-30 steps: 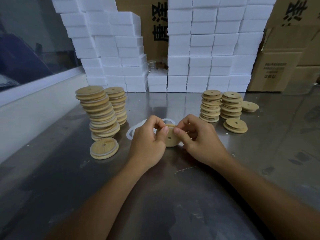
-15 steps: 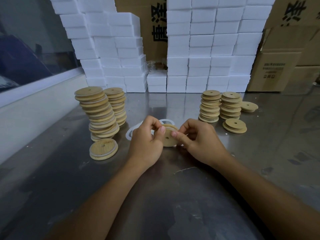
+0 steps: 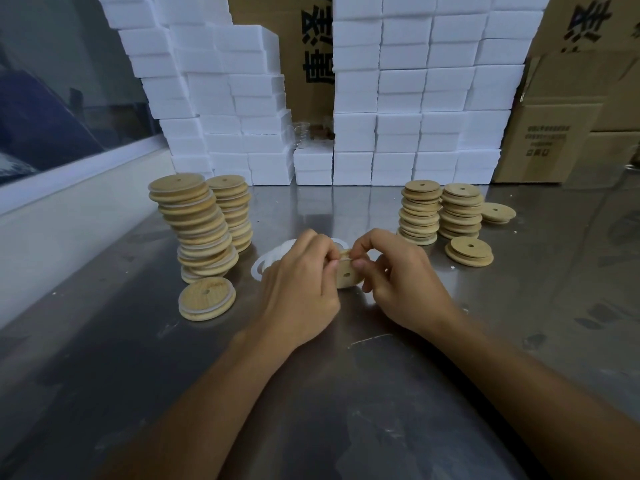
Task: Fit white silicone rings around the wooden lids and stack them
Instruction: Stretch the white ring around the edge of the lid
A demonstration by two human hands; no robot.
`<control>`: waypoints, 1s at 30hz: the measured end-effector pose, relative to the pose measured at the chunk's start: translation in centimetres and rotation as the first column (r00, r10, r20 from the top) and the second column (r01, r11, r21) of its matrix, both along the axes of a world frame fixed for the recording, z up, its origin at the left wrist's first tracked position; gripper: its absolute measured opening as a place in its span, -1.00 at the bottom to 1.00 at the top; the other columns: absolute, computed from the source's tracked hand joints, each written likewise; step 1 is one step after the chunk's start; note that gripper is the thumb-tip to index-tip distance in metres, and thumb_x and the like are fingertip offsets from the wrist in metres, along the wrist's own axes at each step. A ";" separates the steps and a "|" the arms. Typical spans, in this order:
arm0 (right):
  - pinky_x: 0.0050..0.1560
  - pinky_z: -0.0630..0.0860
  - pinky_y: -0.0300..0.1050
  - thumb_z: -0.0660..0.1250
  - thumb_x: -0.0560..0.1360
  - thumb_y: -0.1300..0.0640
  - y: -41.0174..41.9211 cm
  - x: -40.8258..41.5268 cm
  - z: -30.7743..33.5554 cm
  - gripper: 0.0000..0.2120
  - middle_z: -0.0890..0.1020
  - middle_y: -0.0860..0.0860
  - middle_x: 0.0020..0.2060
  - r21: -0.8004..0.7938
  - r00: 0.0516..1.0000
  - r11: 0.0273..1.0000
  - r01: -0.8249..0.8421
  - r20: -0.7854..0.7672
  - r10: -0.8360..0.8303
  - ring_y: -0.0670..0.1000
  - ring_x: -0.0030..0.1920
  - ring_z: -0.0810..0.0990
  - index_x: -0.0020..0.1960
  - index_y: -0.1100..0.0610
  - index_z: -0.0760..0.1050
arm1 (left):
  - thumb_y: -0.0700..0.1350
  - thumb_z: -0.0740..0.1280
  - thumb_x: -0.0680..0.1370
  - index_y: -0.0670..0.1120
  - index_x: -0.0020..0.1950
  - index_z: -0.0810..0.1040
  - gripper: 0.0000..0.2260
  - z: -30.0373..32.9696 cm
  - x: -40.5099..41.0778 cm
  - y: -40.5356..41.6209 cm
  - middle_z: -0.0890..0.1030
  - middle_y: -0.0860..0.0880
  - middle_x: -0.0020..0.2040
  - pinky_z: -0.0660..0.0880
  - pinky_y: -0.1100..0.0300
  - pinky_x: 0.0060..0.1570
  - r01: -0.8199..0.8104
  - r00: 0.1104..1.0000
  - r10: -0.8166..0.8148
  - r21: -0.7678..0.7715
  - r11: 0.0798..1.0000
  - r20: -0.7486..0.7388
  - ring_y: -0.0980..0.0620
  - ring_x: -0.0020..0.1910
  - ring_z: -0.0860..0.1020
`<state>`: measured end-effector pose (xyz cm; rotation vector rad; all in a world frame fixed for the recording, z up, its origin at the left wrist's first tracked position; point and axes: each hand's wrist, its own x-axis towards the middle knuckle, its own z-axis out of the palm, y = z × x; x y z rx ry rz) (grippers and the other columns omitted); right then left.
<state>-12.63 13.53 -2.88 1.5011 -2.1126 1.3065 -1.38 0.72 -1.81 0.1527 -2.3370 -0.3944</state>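
Observation:
A round wooden lid point(image 3: 347, 274) with a centre hole is held tilted just above the steel table point(image 3: 346, 393). My left hand point(image 3: 301, 282) grips its left edge and my right hand point(image 3: 398, 278) pinches its top right edge. Loose white silicone rings point(image 3: 263, 265) lie flat behind my left hand, partly hidden. Two leaning stacks of ringed lids point(image 3: 197, 226) stand at the left, and a single ringed lid point(image 3: 207, 298) lies in front of them. Two stacks of plain lids point(image 3: 440, 211) stand at the right with loose lids point(image 3: 469, 251) beside them.
A wall of white foam boxes point(image 3: 398, 98) lines the back of the table, with cardboard cartons point(image 3: 571, 116) at the right and behind. A white ledge and window point(image 3: 69, 161) run along the left side.
Both hands have kept hold of the lid and turned it a little. The fingertips of both have shifted up to its top edge and closer together.

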 end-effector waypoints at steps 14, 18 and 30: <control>-0.34 0.57 -0.08 0.44 0.51 0.05 -0.3 0.1 -0.6 -0.85 0.61 -0.21 -0.12 0.025 0.985 0.999 0.024 0.172 -0.028 -0.07 -0.41 0.64 -0.09 -0.03 0.46 | -0.25 0.31 0.54 0.06 -0.23 0.39 -0.75 -0.8 -0.7 -1.1 0.49 0.12 -0.28 0.33 0.41 -0.36 -0.145 0.989 0.133 0.420 0.896 0.058 0.13 -0.38 0.43; -0.31 0.58 -0.05 0.46 0.49 0.02 -0.3 0.0 -0.7 -0.82 0.62 -0.19 -0.18 0.041 0.975 0.998 0.048 0.214 -0.056 -0.08 -0.41 0.65 -0.12 -0.03 0.45 | -0.25 0.31 0.53 0.06 -0.24 0.40 -0.75 -1.0 -0.8 -1.1 0.51 0.11 -0.28 0.25 0.36 -0.38 -0.172 0.985 0.160 0.425 0.889 0.064 0.12 -0.36 0.45; -0.29 0.63 0.05 0.46 0.50 0.06 -0.3 0.3 -0.3 -0.80 0.67 -0.04 -0.18 -0.021 0.917 1.000 -0.011 0.399 0.018 0.01 -0.41 0.67 0.02 -0.03 0.44 | -0.30 0.18 0.60 -0.09 -0.23 0.42 -0.77 -0.6 -1.2 -1.1 0.50 0.07 -0.52 0.35 0.21 -0.46 -0.105 0.994 0.068 0.798 0.593 0.080 0.02 -0.61 0.41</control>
